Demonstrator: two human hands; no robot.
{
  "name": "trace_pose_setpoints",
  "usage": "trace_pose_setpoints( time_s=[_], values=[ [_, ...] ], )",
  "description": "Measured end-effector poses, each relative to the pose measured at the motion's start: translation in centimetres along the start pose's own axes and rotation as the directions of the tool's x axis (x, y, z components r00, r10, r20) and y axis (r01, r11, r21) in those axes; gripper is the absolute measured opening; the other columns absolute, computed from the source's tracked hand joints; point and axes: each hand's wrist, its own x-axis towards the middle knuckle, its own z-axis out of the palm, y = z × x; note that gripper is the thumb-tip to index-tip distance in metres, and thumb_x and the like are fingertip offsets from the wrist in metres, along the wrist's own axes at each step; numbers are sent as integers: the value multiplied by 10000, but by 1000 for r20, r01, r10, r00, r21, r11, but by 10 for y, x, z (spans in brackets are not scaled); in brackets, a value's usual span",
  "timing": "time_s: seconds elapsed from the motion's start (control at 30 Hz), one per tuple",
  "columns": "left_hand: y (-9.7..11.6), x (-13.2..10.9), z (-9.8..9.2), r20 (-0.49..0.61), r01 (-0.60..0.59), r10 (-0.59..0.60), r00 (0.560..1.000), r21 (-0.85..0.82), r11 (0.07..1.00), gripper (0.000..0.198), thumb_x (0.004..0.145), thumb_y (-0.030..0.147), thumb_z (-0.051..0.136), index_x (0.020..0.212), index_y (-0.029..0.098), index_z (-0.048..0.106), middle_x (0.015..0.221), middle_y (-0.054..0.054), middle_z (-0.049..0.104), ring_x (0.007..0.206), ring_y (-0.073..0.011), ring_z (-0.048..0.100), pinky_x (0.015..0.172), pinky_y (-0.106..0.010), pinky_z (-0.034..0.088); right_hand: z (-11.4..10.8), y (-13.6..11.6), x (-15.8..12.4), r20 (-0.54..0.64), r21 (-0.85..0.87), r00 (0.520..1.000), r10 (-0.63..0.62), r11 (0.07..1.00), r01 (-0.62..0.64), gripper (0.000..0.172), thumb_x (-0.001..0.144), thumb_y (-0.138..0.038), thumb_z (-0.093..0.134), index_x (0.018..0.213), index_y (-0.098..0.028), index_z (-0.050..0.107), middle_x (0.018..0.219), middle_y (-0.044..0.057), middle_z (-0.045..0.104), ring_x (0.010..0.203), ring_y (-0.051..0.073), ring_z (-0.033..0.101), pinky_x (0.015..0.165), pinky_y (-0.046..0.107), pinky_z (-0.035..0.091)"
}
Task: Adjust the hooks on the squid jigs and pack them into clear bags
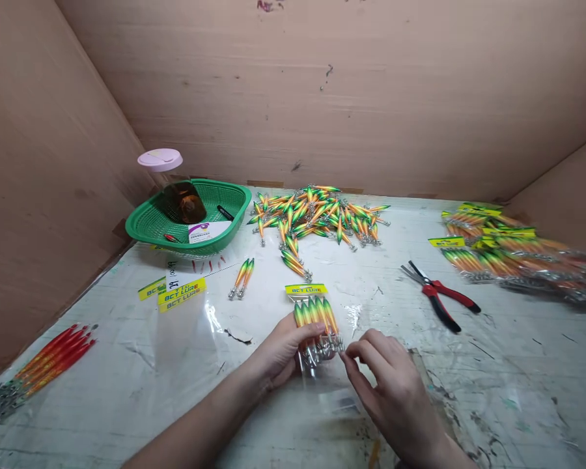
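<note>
The bag of lures (314, 319) was pinched by both hands (282, 352) (390, 381), so hooks could have snagged fingers if it was squeezed

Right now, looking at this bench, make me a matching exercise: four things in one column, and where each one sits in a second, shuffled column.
Things:
1. green basket
2. pliers
3. red lures
4. loose lure pile

Places:
A. far middle, near the back wall
B. near left edge
C. right of the hands
D. far left corner

Pairs: 1-D, 2-C, 3-B, 4-A
</note>
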Motion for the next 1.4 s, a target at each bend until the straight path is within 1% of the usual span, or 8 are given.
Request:
trace_pose_setpoints(
  time_s=[0.17, 0.27, 0.37, 0.77, 0.93, 1.03, 1.2, 1.4],
  values=[
    [3, -16, -8, -164, -34, 232, 959, 745, 667, 799, 769, 419, 670, 1424, 130, 315, 1035, -141, 649, 854, -266, 672, 820, -461, 520, 6, 9, -30, 23, -28, 1000, 17, 999, -17, 198, 919, -108, 458, 749, -200, 497, 683, 6, 526, 609, 141, 471, 588, 250, 346],
    [1, -31, -14, 90, -159, 447, 890, 980, 119, 757, 781, 445, 644, 1416, 133, 374, 1297, -215, 543, 1177, -364, 554, 987, -559, 428, 10, 14, -35, 24, -51, 1000, -15, 999, 16, 174, 916, -114, 453, 777, -190, 525, 701, 17, 530, 637, 152, 471, 605, 260, 345],
    [-9, -31, -18, 429, -384, 337, 838, 903, -195, 828, 734, 421, 711, 1436, 151, 364, 1506, -200, 367, 1417, -372, 272, 1114, -581, 293, 11, 17, -31, 38, -85, 996, -79, 993, 82, 177, 909, -107, 446, 795, -183, 558, 726, 31, 531, 674, 165, 462, 627, 274, 334],
    [-22, -5, -19, 535, -401, 301, 789, 820, -409, 597, 813, 248, 582, 1388, 163, 446, 1463, -151, 459, 1397, -310, 344, 1149, -580, 234, 24, 26, -15, 64, -194, 968, -244, 948, 252, 301, 926, -114, 403, 675, -180, 556, 693, 47, 540, 681, 181, 421, 656, 317, 322],
    [-24, -25, -17, 447, -360, 418, 791, 892, -273, 660, 787, 360, 638, 1389, 173, 442, 1425, -182, 486, 1357, -352, 388, 1090, -597, 318, 4, 23, -17, 81, -170, 985, -153, 972, 165, 237, 938, -157, 429, 746, -177, 567, 726, 48, 555, 688, 180, 468, 641, 307, 360],
    [-34, -48, -15, 98, -174, 533, 841, 980, 94, 603, 807, 442, 612, 1322, 156, 483, 1065, -153, 671, 979, -300, 648, 856, -486, 526, -14, 16, -26, 95, -22, 994, -44, 999, 47, 125, 933, -180, 479, 856, -173, 577, 769, 46, 568, 697, 164, 530, 616, 279, 418],
    [-53, -54, -8, -256, -28, 260, 931, 661, 750, 526, 794, 313, 596, 1255, 130, 421, 665, 26, 595, 577, -167, 633, 579, -297, 523, 0, -2, -36, 314, 360, 950, 0, 925, -119, 182, 918, -118, 469, 914, -208, 628, 798, 30, 620, 688, 128, 613, 598, 215, 496],
    [-47, -45, -8, -285, -11, 113, 952, 337, 942, 599, 705, 284, 664, 1202, 126, 371, 622, 73, 571, 551, -126, 598, 561, -254, 502, 30, -10, -31, 430, 401, 899, 87, 873, -276, 101, 863, -104, 550, 830, -191, 590, 770, 8, 596, 649, 122, 598, 569, 212, 486]
  ],
)
